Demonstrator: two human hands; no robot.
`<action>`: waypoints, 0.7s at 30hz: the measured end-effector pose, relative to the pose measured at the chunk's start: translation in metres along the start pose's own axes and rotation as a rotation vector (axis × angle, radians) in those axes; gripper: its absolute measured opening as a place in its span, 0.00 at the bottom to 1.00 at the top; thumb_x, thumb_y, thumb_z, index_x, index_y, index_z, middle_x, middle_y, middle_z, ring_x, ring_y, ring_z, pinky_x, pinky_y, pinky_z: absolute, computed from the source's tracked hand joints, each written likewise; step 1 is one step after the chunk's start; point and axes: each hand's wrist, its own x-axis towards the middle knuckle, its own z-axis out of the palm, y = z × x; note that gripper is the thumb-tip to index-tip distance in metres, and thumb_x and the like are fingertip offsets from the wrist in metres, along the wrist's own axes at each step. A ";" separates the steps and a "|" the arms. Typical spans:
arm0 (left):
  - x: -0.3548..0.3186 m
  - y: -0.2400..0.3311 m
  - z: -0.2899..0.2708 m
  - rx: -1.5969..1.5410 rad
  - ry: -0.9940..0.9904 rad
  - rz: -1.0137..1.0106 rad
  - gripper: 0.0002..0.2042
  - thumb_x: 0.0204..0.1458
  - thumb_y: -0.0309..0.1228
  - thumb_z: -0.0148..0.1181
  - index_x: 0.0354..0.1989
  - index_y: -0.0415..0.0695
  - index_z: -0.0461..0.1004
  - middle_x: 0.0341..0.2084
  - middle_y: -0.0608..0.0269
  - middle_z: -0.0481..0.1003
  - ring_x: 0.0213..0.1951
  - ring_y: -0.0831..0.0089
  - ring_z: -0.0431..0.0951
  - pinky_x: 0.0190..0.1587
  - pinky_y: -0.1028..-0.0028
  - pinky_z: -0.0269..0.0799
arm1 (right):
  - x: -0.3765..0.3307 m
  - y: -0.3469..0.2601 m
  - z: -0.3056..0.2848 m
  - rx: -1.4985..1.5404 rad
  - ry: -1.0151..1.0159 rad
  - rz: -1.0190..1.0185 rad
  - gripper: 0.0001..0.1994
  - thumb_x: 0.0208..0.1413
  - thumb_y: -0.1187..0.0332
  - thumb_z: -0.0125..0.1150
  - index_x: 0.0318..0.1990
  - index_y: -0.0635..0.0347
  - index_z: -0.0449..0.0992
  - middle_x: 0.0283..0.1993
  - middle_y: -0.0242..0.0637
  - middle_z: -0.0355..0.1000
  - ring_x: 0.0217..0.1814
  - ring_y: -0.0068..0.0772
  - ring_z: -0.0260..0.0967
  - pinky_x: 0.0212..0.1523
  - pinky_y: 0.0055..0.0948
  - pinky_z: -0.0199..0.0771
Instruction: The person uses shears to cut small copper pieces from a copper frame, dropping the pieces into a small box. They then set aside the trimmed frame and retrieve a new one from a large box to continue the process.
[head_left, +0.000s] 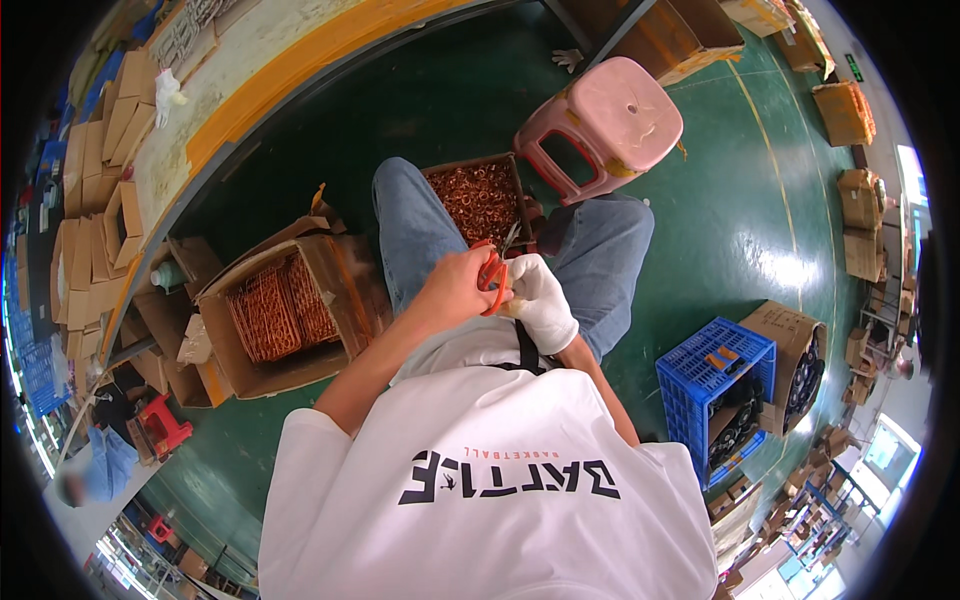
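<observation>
My bare left hand (450,288) is closed around the orange-red handles of a pair of scissors (492,284). Their metal blades point away from me, over the near edge of a carton (522,192) between my knees. Small copper-coloured rings (472,200) fill that carton. My right hand (546,305), in a white glove, is right beside the scissors with its fingers curled together. Whatever those fingers pinch, if anything, is too small to make out. Both hands are above my lap, close to each other.
A carton of copper-coloured bent wire parts (282,312) stands at my left. Ahead to the right is a pink plastic stool (628,112). Blue crates (715,350) with dark parts are on my right. A workbench edge (255,110) curves along the far left over the green floor.
</observation>
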 end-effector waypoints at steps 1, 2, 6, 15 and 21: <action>0.001 -0.003 0.003 0.000 0.000 0.001 0.18 0.38 0.33 0.71 0.32 0.36 0.69 0.18 0.57 0.69 0.22 0.73 0.69 0.28 0.73 0.65 | 0.000 0.002 -0.002 -0.001 0.000 -0.001 0.18 0.38 0.87 0.57 0.36 0.57 0.64 0.40 0.29 0.63 0.44 0.21 0.63 0.43 0.23 0.67; 0.001 -0.007 0.007 -0.031 0.014 -0.004 0.17 0.39 0.33 0.70 0.31 0.37 0.69 0.18 0.60 0.69 0.22 0.74 0.68 0.28 0.73 0.66 | 0.000 0.006 -0.007 -0.012 -0.030 -0.045 0.16 0.37 0.88 0.57 0.32 0.57 0.65 0.39 0.29 0.62 0.43 0.22 0.62 0.43 0.23 0.67; 0.005 -0.038 0.025 -0.269 0.059 -0.064 0.12 0.44 0.30 0.67 0.30 0.40 0.68 0.21 0.67 0.70 0.23 0.78 0.67 0.28 0.75 0.65 | 0.000 0.015 -0.016 -0.050 0.013 -0.096 0.14 0.35 0.90 0.57 0.21 0.58 0.66 0.35 0.29 0.60 0.38 0.22 0.61 0.40 0.23 0.68; -0.007 -0.032 0.004 -0.662 -0.067 -0.235 0.09 0.47 0.28 0.63 0.29 0.44 0.66 0.22 0.72 0.66 0.23 0.85 0.63 0.24 0.82 0.59 | 0.000 0.021 -0.027 0.152 0.036 -0.142 0.15 0.39 0.90 0.58 0.20 0.55 0.66 0.30 0.30 0.62 0.32 0.23 0.60 0.33 0.23 0.68; -0.027 -0.067 -0.001 -0.739 0.122 -0.311 0.09 0.47 0.28 0.64 0.32 0.42 0.68 0.20 0.71 0.67 0.21 0.83 0.65 0.22 0.81 0.59 | 0.008 0.009 -0.007 0.244 -0.080 -0.052 0.13 0.45 0.86 0.56 0.20 0.54 0.64 0.35 0.36 0.65 0.36 0.28 0.64 0.35 0.25 0.66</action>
